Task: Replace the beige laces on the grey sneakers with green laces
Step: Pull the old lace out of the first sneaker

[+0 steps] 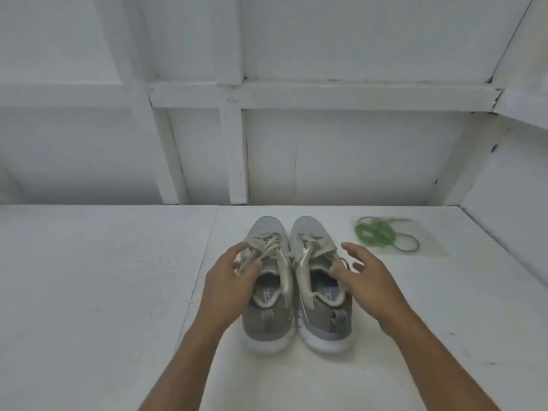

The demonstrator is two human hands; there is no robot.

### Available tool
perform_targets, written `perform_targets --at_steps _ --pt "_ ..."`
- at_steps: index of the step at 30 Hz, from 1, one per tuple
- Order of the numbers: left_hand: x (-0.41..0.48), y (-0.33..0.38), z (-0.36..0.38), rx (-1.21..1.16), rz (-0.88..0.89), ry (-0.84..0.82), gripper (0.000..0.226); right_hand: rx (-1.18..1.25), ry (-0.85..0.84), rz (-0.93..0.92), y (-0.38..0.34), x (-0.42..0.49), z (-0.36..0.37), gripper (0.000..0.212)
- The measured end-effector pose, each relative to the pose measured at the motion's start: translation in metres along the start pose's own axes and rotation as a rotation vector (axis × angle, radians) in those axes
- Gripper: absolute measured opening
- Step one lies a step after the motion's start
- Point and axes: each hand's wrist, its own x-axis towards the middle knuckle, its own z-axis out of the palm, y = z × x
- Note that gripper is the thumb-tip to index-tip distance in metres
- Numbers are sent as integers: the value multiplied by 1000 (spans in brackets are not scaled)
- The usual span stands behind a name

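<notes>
Print shows on the insoles. The insole (266, 295) of the left sneaker (267, 324) reads "ORY FO" and that of the right sneaker (324, 324) reads "RY FO". The rest of each word is hidden under the collar. Each heel carries a small striped black-and-white tab, too blurred to read.

Both forearms reach in from the bottom edge, bare. The left hand (228, 280) hangs over the lacing of the left sneaker, palm down, with its fingers spread and loosely curved and nothing gripped. Its fingertips are at the beige laces (271, 247), but whether they touch cannot be told. The right hand (367, 277) is over the outer side of the right sneaker. Its fingers are splayed and relaxed and hold nothing, and its thumb lies at the collar by the tongue.

The two sneakers stand side by side, almost touching, near the middle of the white worktop (103, 292), toes pointing away from the person. They are grey knit, paler at the toes and darker at the heels, with thick white soles. Both are laced in beige, and loose ends trail down between them.

The green laces (376, 232) lie coiled in loops to the right of the sneakers and apart from them, towards the back of the worktop. They rest on a clear plastic bag (430, 241). Behind stands a white framed wall (355, 158).
</notes>
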Motion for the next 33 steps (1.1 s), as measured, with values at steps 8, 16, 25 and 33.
perform_targets --at_steps 8,16,25,33 --pt "-5 -6 3 -142 -98 -52 32 76 -98 50 11 9 9 52" --pt "-7 -5 3 -144 -103 -29 30 -3 28 -48 16 15 3 33" --pt "-11 0 4 -142 -99 -21 49 -57 122 -17 23 35 -25 33" --pt "-6 -2 7 -126 -98 33 43 -88 119 -22 25 37 -27 33"
